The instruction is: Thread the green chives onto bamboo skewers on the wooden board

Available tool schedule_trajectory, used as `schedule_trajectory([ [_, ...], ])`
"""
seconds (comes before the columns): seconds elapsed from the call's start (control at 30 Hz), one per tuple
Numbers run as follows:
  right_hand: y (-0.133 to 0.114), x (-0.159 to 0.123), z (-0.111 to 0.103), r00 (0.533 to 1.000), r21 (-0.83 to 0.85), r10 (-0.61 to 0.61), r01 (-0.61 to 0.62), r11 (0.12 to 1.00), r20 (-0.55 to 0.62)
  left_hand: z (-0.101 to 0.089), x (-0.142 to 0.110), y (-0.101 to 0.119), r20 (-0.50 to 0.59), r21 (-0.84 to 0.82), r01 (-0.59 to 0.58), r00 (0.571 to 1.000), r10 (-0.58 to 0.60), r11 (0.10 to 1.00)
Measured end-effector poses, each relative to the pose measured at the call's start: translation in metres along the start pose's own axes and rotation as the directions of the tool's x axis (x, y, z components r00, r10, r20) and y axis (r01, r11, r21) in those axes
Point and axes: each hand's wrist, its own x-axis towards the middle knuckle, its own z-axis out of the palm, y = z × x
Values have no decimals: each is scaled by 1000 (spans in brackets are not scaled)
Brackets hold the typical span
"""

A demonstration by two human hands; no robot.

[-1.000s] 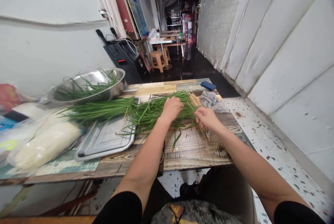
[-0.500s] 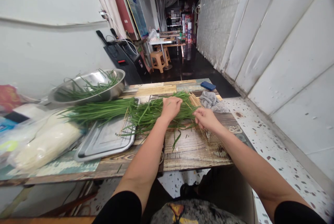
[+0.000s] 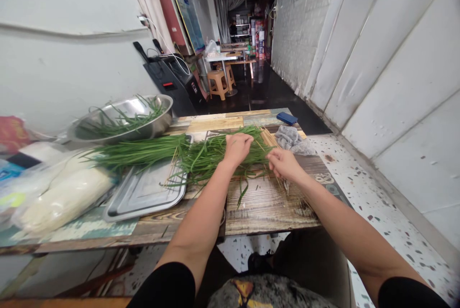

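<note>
Long green garlic chives [image 3: 204, 154] lie in a loose heap across the middle of the table. My left hand [image 3: 237, 149] is closed over this heap, fingers pinched on some chives. Close by on the right, my right hand [image 3: 284, 163] is closed, its fingertips pinched on what looks like a thin bamboo skewer at the edge of the chives; the fingers partly hide it. More bamboo skewers [image 3: 270, 137] lie in a bundle just beyond my right hand. A neater chive bunch [image 3: 143, 151] rests across a metal tray [image 3: 143, 210], with a few skewers at the tray's right side.
A steel basin [image 3: 163, 119] with chives stands at the back left. Plastic bags with pale contents [image 3: 68, 198] lie at the left. A grey cloth [image 3: 289, 138] and a blue box [image 3: 286, 118] are at the far right of the wooden table [image 3: 266, 207]. Stools [image 3: 217, 83] stand beyond.
My left hand has shifted very slightly to the right over the chives. My right hand stays in nearly the same place, still pinched.
</note>
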Motion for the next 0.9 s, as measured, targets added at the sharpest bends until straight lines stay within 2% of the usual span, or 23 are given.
schedule_trajectory([
  [0.47,-2,-1,0,1000,-18,13,-13,1000,11,-1,0,2,18,-35,16,1000,-16,999],
  [0.63,-3,-2,0,1000,-14,18,-18,1000,4,-1,1,2,66,-81,23,998,-17,996],
  [0.9,1,1,0,1000,-18,4,-4,1000,-13,0,0,1,42,-79,112,993,-109,991],
])
